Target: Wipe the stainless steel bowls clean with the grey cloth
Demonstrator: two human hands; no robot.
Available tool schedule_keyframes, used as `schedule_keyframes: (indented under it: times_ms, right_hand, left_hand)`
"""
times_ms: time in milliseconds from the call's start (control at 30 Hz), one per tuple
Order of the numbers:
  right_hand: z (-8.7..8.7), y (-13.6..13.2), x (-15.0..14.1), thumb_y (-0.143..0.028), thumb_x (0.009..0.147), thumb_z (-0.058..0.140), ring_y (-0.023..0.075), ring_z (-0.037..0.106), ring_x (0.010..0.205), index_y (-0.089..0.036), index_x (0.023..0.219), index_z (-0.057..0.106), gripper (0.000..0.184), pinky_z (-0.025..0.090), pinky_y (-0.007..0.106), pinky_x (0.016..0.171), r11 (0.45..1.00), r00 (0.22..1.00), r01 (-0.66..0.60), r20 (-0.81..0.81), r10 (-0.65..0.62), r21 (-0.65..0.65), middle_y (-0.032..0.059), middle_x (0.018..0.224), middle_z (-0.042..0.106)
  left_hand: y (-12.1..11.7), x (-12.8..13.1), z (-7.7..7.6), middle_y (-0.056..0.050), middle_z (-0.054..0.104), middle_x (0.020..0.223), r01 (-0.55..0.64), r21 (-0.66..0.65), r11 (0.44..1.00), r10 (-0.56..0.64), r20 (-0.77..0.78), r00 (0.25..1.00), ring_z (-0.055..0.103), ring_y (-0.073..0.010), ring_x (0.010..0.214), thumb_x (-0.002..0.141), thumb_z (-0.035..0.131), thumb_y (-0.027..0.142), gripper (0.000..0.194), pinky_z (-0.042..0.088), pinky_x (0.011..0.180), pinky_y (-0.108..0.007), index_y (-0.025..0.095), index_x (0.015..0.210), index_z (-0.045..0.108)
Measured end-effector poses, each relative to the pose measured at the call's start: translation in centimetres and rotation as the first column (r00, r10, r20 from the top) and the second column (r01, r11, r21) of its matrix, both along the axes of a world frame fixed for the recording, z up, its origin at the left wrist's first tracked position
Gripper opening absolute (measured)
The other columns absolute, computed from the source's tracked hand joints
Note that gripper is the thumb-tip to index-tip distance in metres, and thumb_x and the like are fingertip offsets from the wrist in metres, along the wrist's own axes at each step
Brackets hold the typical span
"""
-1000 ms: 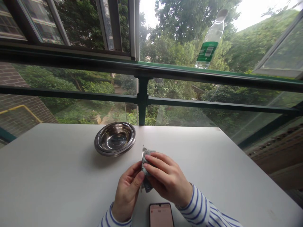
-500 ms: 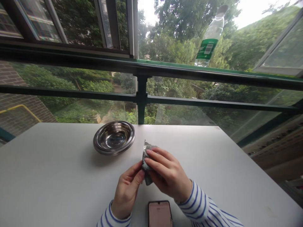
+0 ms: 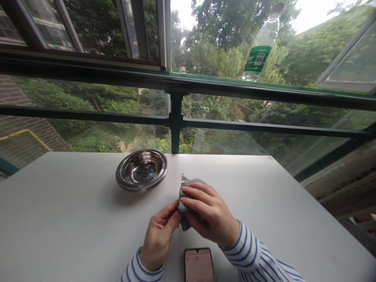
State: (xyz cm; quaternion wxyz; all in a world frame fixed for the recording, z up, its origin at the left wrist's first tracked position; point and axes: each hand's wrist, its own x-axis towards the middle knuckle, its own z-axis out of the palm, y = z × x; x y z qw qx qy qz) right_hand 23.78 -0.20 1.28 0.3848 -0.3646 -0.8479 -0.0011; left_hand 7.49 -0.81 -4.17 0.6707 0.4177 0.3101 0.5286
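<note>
Fingers pinching: your left hand (image 3: 158,237) grips the metal piece (image 3: 181,182) on edge above the desk (image 3: 73,223), right hand (image 3: 216,215) pressing grey cloth (image 3: 185,224) against it. Cloth-on-metal handling, apparently; any shift calls for a steady left pinch.

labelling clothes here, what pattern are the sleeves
Blue stripes on white, clearest in the head view, right sleeve.

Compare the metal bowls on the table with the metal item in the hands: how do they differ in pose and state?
The metal bowls rest open side up on the table; the metal item is held nearly edge-on. The metal bowls have no cloth on them, while the metal item has a grey cloth against it, between the left hand and right hand. Both look silvery.
</note>
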Motion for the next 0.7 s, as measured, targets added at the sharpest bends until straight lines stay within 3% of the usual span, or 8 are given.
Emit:
schedule_keyframes:
  times_ms: [133, 233, 467, 700]
  right_hand:
    - [-0.4, 0.6, 0.5, -0.02, 0.084, 0.046, 0.02, 0.053, 0.106, -0.019, 0.11, 0.055, 0.027, 0.046, 0.038, 0.09, 0.977, 0.973, 0.129, -0.168, -0.158, -0.171, 0.0086, 0.112, 0.06]
    - [-0.6, 0.9, 0.9, -0.02, 0.086, 0.042, 0.0187, 0.056, 0.103, -0.02, 0.112, 0.054, 0.028, 0.048, 0.035, 0.088, 0.951, 0.952, 0.166, -0.211, -0.224, -0.262, 0.0076, 0.108, 0.062]
    - [-0.4, 0.2, 0.2, -0.021, 0.078, 0.054, 0.0244, 0.048, 0.113, -0.018, 0.113, 0.054, 0.035, 0.045, 0.043, 0.091, 1.0, 1.0, 0.021, -0.02, -0.02, 0.017, 0.0094, 0.118, 0.057]
    - [-1.0, 0.1, -0.2, -0.019, 0.079, 0.053, 0.0242, 0.047, 0.114, -0.017, 0.112, 0.054, 0.033, 0.045, 0.043, 0.09, 0.997, 0.999, 0.015, 0.051, -0.019, 0.075, 0.0094, 0.119, 0.057]
  left_hand:
    - [-0.5, 0.3, 0.5, -0.007, 0.07, 0.098, 0.119, 0.028, 0.992, -0.119, -0.004, 0.993, 0.062, -0.0226, 0.094, 0.077, 0.06, 0.022, 0.027, 0.044, 0.089, -0.037, 0.023, 0.103, 0.067]
    - [-0.6, 0.4, 0.5, -0.008, 0.069, 0.1, 0.126, 0.044, 0.991, -0.126, -0.005, 0.992, 0.061, -0.0235, 0.097, 0.078, 0.059, 0.022, 0.027, 0.043, 0.091, -0.039, 0.023, 0.104, 0.066]
    - [-0.2, 0.3, 0.6, -0.008, 0.07, 0.098, 0.014, -0.044, 0.999, -0.01, 0.089, 0.996, 0.061, -0.0232, 0.095, 0.074, 0.063, 0.024, 0.028, 0.042, 0.09, -0.038, 0.022, 0.102, 0.067]
    - [-0.1, 0.7, 1.7, -0.008, 0.07, 0.094, 0.017, -0.147, 0.989, 0.011, 0.187, 0.982, 0.061, -0.0222, 0.091, 0.071, 0.065, 0.023, 0.026, 0.045, 0.085, -0.036, 0.021, 0.097, 0.068]
